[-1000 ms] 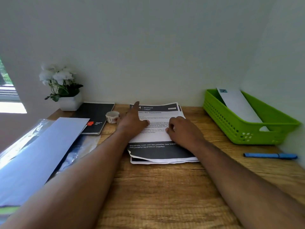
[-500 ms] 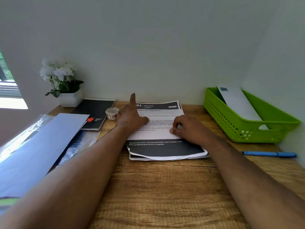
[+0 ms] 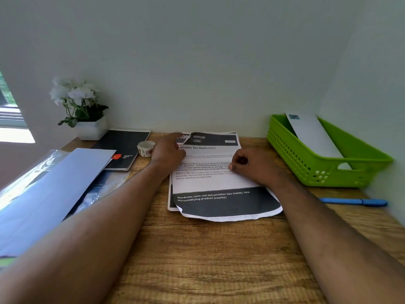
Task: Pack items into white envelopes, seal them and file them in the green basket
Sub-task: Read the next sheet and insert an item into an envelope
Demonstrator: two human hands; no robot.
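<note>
While both hands (image 3: 168, 153) press, printed sheets (image 3: 219, 185) lie stacked.

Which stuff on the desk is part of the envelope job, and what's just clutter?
Job: printed sheets under the left hand and right hand; green basket holding a white envelope; white envelopes at left; sticker roll.

Clutter: black notebook; flower pot; blue pen.

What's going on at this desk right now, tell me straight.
A person is working the top printed sheet off a small stack on the wooden desk. The left hand lifts its far corner; the right hand pinches its right edge. One white envelope already leans in the green basket.
</note>
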